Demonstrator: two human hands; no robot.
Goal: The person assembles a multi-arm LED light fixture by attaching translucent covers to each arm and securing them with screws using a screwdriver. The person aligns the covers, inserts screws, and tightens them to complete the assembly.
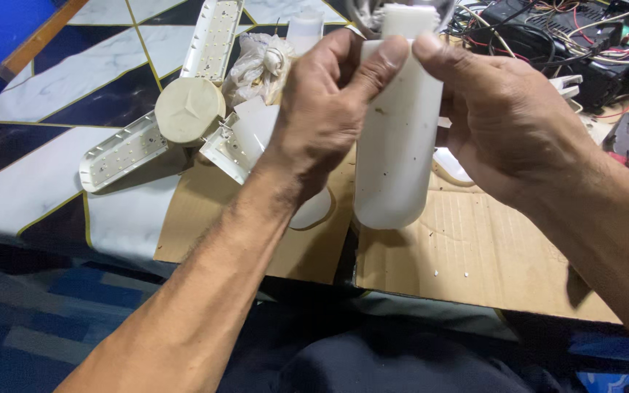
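Both hands at frame centre: left hand [325, 109] and right hand [500, 120] have fingers closed on a long white plastic cover [394, 138], held upright above the cardboard [467, 255]. Three-bladed lamp [183, 109] upper left.

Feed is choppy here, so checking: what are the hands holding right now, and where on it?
Both hands, left hand and right hand, hold a long white plastic cover by its upper end, thumbs pressed on its front face.

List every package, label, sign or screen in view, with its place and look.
No label, sign or screen shows.
Flattened cardboard: brown sheets on the floor under both hands.
Crumpled plastic bag: clear-whitish, behind the left hand, beside the three-bladed lamp.
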